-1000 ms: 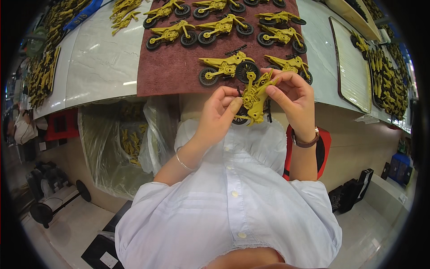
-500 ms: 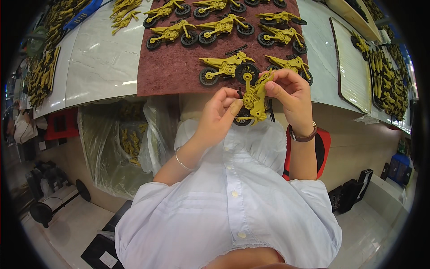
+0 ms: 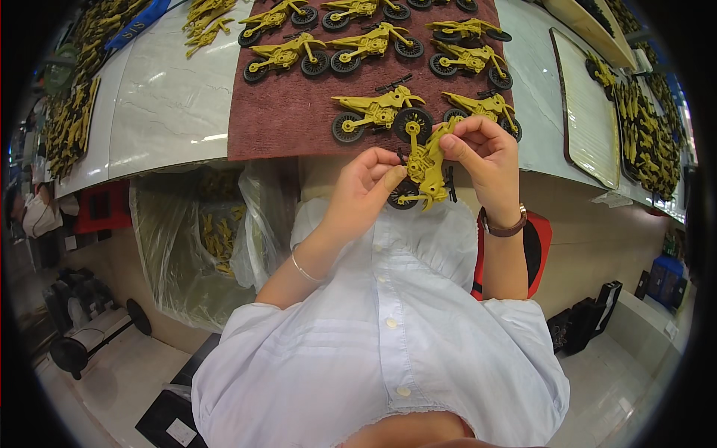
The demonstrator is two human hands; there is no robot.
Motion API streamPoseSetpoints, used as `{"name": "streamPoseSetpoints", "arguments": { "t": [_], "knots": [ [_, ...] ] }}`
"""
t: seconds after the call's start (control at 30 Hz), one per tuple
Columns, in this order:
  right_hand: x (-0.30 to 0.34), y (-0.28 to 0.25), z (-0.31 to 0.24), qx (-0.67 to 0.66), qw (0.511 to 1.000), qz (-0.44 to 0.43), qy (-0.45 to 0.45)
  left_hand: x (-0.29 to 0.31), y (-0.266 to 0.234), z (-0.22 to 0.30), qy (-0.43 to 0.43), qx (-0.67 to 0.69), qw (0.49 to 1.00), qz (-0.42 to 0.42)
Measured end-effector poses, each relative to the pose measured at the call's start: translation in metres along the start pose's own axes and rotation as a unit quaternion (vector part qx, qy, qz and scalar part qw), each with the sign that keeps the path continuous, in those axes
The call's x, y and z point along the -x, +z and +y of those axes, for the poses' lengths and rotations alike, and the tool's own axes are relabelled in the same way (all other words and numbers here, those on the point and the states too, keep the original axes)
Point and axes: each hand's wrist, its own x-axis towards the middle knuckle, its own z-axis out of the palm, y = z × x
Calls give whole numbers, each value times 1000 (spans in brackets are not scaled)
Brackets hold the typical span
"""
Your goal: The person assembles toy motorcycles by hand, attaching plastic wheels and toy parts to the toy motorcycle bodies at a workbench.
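Observation:
Between my two hands, just off the table's near edge, is a yellow toy motorcycle with black wheels and black handlebars. It is tilted, one wheel toward the table and the other toward my lap. My left hand pinches it at the side near the middle, thumb and fingers closed. My right hand grips the yellow body at its upper end between thumb and fingers. Right behind it, a similar toy motorcycle lies on the maroon cloth, partly covered by the held one's wheel. Another toy motorcycle lies behind my right hand.
Several more toy motorcycles lie in rows farther back on the cloth. Loose yellow parts lie at the far left. A shallow white tray rests at the right, beside piled yellow and black parts. Below the table hangs a clear plastic bag with yellow parts.
The held toy motorcycle has turned very slightly between my hands. Both hands keep their grip and stay in nearly the same place.

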Motion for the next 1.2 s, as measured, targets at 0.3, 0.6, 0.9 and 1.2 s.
{"name": "streamPoseSetpoints", "arguments": {
  "t": [0.3,0.6,0.9,1.2],
  "knots": [
    [1,1,3,-26,1000,6,3,-1,-4,-7,12,-5,1000,-2],
    [8,7,0,79,995,-67,-11,-1,2,-3,48,-45,998,22],
    [11,2,2,79,989,-102,-67,1,-2,5,72,-6,997,-8],
    [19,7,1,5,994,-82,-68,3,1,6,176,-106,978,44]
  ]
}}
